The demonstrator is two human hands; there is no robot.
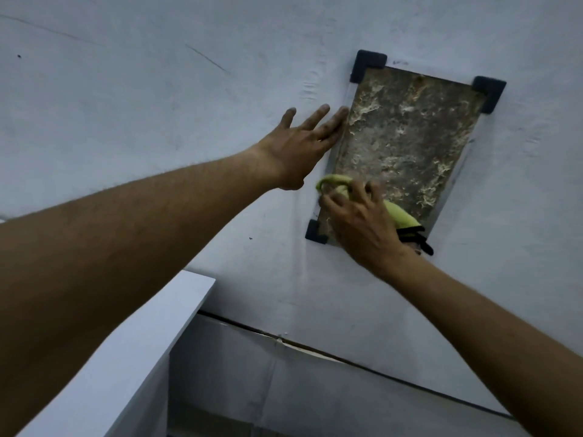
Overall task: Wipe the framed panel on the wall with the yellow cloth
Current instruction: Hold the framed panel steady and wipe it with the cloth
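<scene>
The pale blue-white painted wall [157, 89] is bare and flat to the left of and above the mottled grey-brown framed panel [407, 137], so a hand could pass there freely. On the panel, the upper and middle parts are open. The black plastic corner brackets [369, 63] stand a little out from the wall at three visible corners. The left hand [303, 143] lies flat with its fingers spread on the wall at the panel's left edge and blocks that side. The right hand [356, 216], pressing the crumpled yellow cloth [400, 216], covers the lower part. Below left, a white flat-topped ledge [135, 351] comes close under the left forearm.
</scene>
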